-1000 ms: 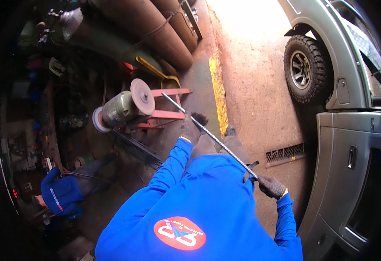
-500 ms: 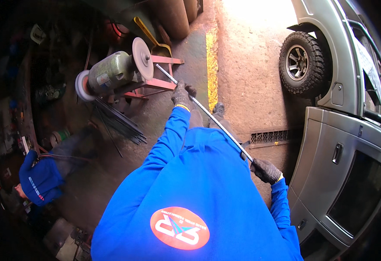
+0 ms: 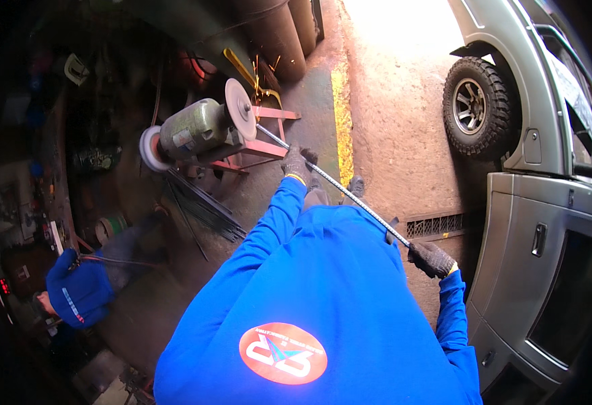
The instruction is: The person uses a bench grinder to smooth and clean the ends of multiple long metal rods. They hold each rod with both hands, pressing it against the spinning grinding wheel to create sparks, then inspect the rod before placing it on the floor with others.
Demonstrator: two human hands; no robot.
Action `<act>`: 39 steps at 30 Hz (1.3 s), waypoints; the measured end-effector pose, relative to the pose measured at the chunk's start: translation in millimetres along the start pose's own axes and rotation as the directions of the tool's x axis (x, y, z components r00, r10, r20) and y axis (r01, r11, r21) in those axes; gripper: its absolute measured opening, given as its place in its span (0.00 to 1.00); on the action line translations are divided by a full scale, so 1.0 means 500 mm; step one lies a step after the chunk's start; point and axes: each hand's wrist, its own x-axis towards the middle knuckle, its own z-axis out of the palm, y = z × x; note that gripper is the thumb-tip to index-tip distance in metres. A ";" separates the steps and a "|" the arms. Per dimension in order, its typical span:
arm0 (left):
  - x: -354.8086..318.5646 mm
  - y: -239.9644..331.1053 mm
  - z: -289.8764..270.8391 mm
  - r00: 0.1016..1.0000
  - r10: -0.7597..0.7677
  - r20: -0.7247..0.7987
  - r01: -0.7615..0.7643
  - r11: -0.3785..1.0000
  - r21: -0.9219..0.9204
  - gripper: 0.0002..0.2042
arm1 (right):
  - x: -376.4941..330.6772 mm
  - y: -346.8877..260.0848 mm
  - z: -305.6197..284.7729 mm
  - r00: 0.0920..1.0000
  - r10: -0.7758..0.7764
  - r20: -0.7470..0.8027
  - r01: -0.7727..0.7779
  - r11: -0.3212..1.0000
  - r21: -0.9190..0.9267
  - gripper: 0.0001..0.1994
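Observation:
A long, thin ribbed metal rod [image 3: 358, 201] runs slantwise across the front of my blue shirt. My left hand [image 3: 297, 164], in a dark grey glove, is closed around it near its far end. At the rod's near end, my gloved right hand [image 3: 432, 260] is wrapped round it. The rod's far tip meets the edge of a grinding wheel [image 3: 240, 109] on a green bench grinder [image 3: 194, 127], and orange sparks [image 3: 261, 72] fly up beyond the wheel. A second, whitish wheel [image 3: 152, 149] sits at the grinder's other end.
The grinder stands on a red metal frame [image 3: 269, 150]; dark metal bars [image 3: 208, 206] lie below it. A yellow-handled shovel [image 3: 242, 69] and brown cylinders [image 3: 269, 37] stand behind. To the right is a silver vehicle [image 3: 539, 250]. At left, a person in blue [image 3: 80, 287] works.
The rod's far tip has come against the grinding wheel, and sparks now fly. Both hands keep their hold. The whole view has shifted slightly, so things appear farther right.

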 end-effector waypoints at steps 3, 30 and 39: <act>-0.006 0.001 0.013 1.000 0.022 0.004 -0.022 0.999 0.030 0.11 | -0.011 -0.015 0.001 0.999 -0.025 -0.029 0.024 0.999 -0.023 0.24; -0.046 0.029 0.077 0.988 0.087 -0.125 -0.071 0.989 0.130 0.17 | -0.054 -0.031 0.041 0.911 -0.324 -0.257 0.287 0.943 -0.171 0.19; -0.064 0.040 0.088 0.990 0.070 -0.125 -0.058 0.994 0.094 0.18 | -0.054 -0.029 0.047 0.865 -0.406 -0.295 0.333 0.904 -0.267 0.19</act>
